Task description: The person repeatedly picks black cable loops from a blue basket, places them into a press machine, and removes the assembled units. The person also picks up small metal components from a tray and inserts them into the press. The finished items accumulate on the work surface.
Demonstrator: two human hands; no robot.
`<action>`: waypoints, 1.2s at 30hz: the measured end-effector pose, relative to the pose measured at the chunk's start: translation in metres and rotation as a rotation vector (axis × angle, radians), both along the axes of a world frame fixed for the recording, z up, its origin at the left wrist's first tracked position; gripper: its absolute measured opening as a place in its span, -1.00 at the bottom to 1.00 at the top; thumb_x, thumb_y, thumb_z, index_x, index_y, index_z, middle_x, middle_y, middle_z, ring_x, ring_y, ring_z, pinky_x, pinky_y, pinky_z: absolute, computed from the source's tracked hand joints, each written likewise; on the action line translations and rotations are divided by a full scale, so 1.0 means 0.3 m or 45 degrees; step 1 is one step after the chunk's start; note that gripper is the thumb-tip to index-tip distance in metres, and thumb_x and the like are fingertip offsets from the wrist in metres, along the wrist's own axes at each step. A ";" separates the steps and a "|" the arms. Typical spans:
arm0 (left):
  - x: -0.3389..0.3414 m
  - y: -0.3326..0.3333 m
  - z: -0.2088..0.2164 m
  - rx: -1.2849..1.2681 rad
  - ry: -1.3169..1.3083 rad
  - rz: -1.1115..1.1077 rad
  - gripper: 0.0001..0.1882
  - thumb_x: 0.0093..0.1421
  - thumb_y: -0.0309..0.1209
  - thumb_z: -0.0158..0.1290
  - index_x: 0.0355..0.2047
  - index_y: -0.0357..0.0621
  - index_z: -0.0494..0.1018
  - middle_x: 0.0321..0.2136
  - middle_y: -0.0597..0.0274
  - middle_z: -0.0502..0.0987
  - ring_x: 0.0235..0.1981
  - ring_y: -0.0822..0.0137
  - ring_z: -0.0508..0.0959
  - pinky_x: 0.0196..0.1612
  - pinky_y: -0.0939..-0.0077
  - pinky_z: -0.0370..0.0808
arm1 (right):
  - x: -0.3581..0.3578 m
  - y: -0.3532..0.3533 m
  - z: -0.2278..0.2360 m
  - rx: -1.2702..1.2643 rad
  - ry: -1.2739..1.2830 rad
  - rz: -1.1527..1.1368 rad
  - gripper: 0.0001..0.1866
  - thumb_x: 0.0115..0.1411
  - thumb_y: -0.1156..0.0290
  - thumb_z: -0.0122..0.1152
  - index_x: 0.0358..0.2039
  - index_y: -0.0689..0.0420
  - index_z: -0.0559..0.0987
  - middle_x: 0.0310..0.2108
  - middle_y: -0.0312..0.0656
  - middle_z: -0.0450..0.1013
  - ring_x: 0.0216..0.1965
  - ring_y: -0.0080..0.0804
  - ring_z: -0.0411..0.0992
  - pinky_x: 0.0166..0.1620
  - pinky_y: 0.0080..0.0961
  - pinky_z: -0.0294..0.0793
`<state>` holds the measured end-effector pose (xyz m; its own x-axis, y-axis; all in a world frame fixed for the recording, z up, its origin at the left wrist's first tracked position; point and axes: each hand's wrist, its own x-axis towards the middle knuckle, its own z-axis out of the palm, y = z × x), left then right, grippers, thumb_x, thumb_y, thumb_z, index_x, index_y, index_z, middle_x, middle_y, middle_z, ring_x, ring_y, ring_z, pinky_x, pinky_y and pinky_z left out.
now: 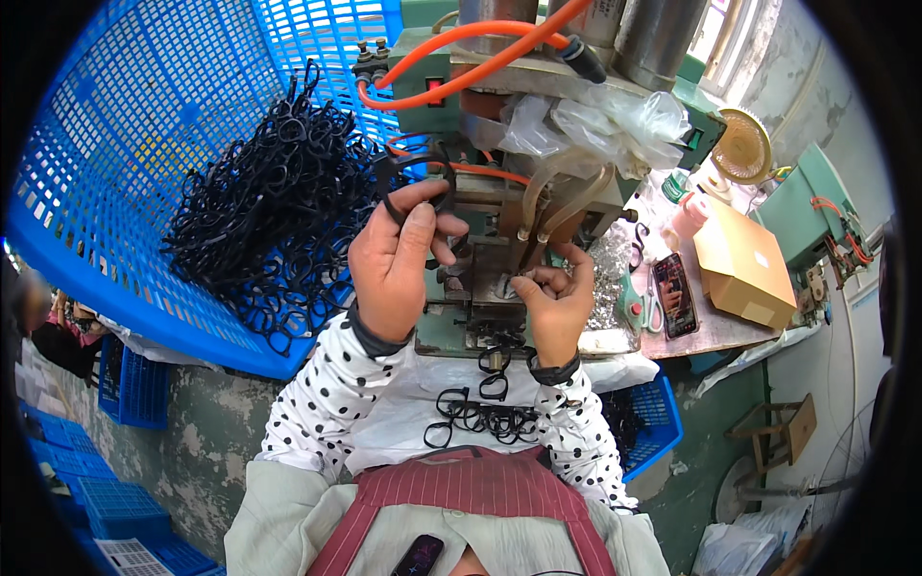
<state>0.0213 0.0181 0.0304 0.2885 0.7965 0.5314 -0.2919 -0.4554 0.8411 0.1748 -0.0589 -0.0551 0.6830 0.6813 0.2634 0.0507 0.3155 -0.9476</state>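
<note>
My left hand is closed, with a black eyeglass frame pinched between thumb and fingers beside the machine. My right hand is at the metal fixture of the green press, its thumb and fingers curled together. A small shiny piece lies on the fixture by my right thumb tip. Whatever my right fingers grip, if anything, is hidden. Two clear tubes point down just above that hand. More black eyeglass frames rest on the white cloth before my lap.
A large blue basket on the left holds a heap of black eyeglass frames. Orange hoses loop over the press. At right are scissors, a phone and a cardboard box. A smaller blue basket sits below.
</note>
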 end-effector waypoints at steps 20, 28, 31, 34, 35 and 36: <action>0.082 -0.055 -0.323 1.311 0.401 -0.456 -0.46 -0.01 -0.57 0.06 0.06 -0.20 0.40 0.01 0.07 0.48 -0.07 0.04 0.50 0.10 0.10 0.40 | 0.458 -0.237 -0.267 -0.960 -1.164 -0.590 -0.69 0.01 0.23 0.37 -0.23 0.03 0.59 -0.36 -0.12 0.55 -0.33 -0.12 0.53 -0.28 -0.24 0.48; 0.066 -0.060 -0.320 1.363 0.488 -0.389 -0.51 0.04 -0.48 0.09 0.04 -0.05 0.43 0.04 0.14 0.47 -0.03 0.13 0.50 0.16 0.03 0.30 | 0.423 -0.173 -0.311 -0.633 -1.037 -0.557 -0.92 -0.01 0.41 0.34 -0.47 0.07 0.62 -0.44 -0.18 0.49 -0.38 -0.20 0.48 -0.29 -0.33 0.45; 0.031 -0.055 -0.269 1.503 0.519 -0.183 -0.57 0.06 -0.37 0.13 -0.01 0.19 0.47 0.05 0.26 0.47 0.02 0.27 0.47 0.18 -0.02 0.18 | 0.412 -0.174 -0.301 -0.530 -0.675 -0.524 -0.93 0.04 0.47 0.32 -0.42 0.13 0.67 -0.42 -0.16 0.56 -0.41 -0.39 0.52 -0.31 -0.51 0.45; -0.056 0.089 -0.362 1.329 0.558 0.139 -0.70 0.08 -0.37 0.10 -0.13 0.15 0.50 -0.10 0.29 0.50 -0.11 0.23 0.47 0.00 0.11 0.26 | 0.383 -0.170 -0.281 -0.487 -0.641 -0.619 -0.92 0.06 0.48 0.31 -0.39 0.15 0.66 -0.43 -0.16 0.58 -0.45 -0.45 0.51 -0.33 -0.55 0.45; -0.080 0.153 -0.412 1.201 0.584 0.325 -0.75 0.09 -0.37 0.09 -0.18 0.13 0.50 -0.17 0.29 0.50 -0.18 0.21 0.47 -0.07 0.16 0.28 | 0.381 -0.165 -0.286 -0.479 -0.644 -0.624 -0.92 0.07 0.48 0.31 -0.38 0.15 0.65 -0.43 -0.16 0.57 -0.44 -0.41 0.51 -0.33 -0.52 0.45; -0.083 0.207 -0.419 1.140 0.624 0.538 -0.75 0.07 -0.39 0.09 -0.20 0.11 0.50 -0.21 0.29 0.49 -0.22 0.20 0.45 -0.10 0.19 0.28 | 0.381 -0.162 -0.294 -0.475 -0.647 -0.633 -0.91 0.07 0.48 0.30 -0.38 0.15 0.65 -0.43 -0.16 0.57 -0.43 -0.38 0.52 -0.32 -0.49 0.45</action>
<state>-0.0036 0.0800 -0.0952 0.4211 0.2650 0.8675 0.3057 -0.9419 0.1393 0.2892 -0.1074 -0.1432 0.7873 0.4331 0.4388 0.5557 -0.1903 -0.8093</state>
